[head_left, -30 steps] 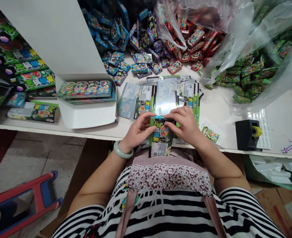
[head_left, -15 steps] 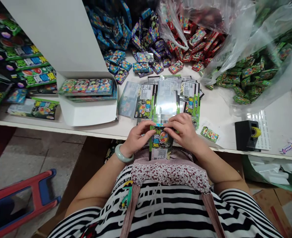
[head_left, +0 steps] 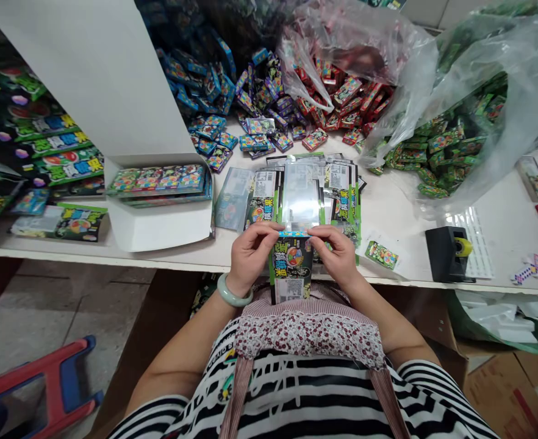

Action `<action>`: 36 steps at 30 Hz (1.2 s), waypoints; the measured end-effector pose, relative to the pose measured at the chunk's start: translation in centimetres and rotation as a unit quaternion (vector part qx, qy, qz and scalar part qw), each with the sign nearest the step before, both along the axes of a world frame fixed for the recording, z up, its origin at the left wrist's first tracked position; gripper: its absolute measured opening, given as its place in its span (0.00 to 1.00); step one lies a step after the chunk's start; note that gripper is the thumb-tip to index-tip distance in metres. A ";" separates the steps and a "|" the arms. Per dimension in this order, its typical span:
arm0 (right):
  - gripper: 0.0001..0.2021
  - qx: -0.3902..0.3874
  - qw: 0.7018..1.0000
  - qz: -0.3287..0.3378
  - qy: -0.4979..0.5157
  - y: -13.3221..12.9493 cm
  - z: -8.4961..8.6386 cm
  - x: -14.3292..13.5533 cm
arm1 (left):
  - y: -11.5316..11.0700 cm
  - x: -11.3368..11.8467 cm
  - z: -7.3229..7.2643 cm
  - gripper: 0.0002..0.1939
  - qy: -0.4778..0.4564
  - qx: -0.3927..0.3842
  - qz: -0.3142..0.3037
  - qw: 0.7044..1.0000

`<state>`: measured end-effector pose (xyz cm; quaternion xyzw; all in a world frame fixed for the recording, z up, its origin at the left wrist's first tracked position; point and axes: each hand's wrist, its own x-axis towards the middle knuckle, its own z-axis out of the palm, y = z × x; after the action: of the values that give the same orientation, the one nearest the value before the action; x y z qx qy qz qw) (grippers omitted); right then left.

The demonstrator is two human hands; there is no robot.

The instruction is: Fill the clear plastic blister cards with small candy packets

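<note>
White table [head_left: 397, 204]: left hand [head_left: 247, 256] and right hand [head_left: 338, 253] fingers pinch the packet [head_left: 291, 261] top; left of it, carton [head_left: 168, 227] looks part-filled; beyond it, small boxes [head_left: 260, 126] lie loose

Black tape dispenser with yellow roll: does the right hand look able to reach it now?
Probably, after releasing the flat black printed packet: nothing tall stands between the right hand and the dispenser.

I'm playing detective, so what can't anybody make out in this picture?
Black packet, head view: its front hides its back; its smallest print is too small to read.
Red-and-blue frame, head view: the left edge cuts it off.
Red boxes, head view: the plastic bag covers some.
</note>
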<state>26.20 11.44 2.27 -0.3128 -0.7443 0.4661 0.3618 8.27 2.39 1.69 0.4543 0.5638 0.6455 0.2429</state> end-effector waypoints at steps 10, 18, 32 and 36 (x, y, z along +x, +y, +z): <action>0.13 -0.160 0.985 0.062 0.028 1.8 1.0 -1.1 | 0.3 0.5 -1.0 0.07 -0.115 0.030 0.037 0.992; 0.07 -0.003 0.992 0.122 -0.019 1.7 2.9 -1.1 | 0.2 -0.5 -0.3 0.05 -0.047 0.041 -0.036 0.997; 0.08 -0.064 0.983 0.142 -0.101 1.8 6.1 -2.9 | 1.2 -2.1 2.4 0.10 -0.038 -0.014 -0.084 0.996; 0.08 -0.030 0.984 0.147 -0.100 1.6 5.9 -2.9 | 1.1 -2.6 1.9 0.11 -0.025 0.005 -0.105 0.994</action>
<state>23.28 13.05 8.14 -0.2558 -0.8004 0.5027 0.2029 5.68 3.45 3.61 0.4960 0.5034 0.6303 0.3213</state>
